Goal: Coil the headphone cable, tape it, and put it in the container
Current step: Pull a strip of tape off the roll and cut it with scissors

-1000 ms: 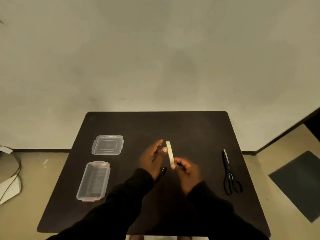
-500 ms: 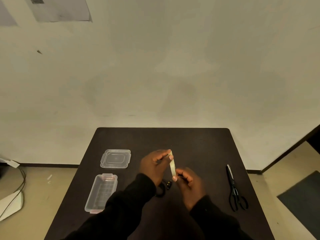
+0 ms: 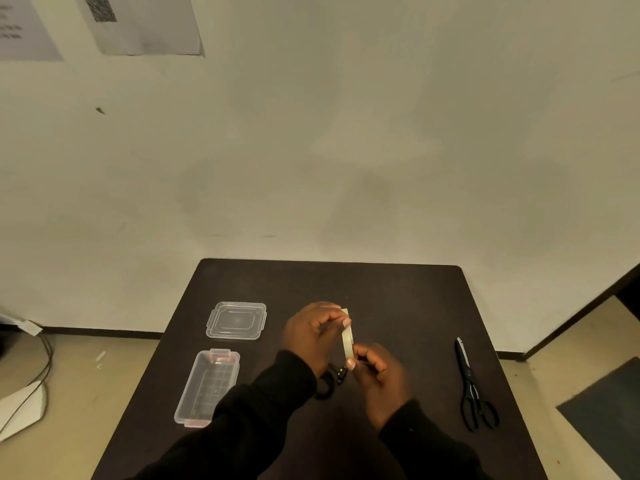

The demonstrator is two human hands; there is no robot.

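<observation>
- My left hand [image 3: 313,332] pinches the top end of a pale strip of tape [image 3: 347,336] between thumb and fingertips, above the middle of the tabletop [image 3: 398,299].
- My right hand [image 3: 375,374] grips the bottom end of the same strip, so the tape stands nearly upright, stretched between the two hands.
- The headphone cable [image 3: 330,379] lies on the tabletop just below my left hand — a dark coil, partly hidden by my left sleeve [image 3: 277,393], with a small plug end showing beside my right thumb. I cannot tell whether either hand touches it.
- The clear container [image 3: 207,386] sits open near the left edge of the tabletop, toward the near side, well apart from the cable.
- Its lid [image 3: 236,320] lies flat just beyond it, also by the left edge.
- Black scissors [image 3: 472,386] lie closed near the right edge, blades pointing to the far side — well clear of both hands.
</observation>
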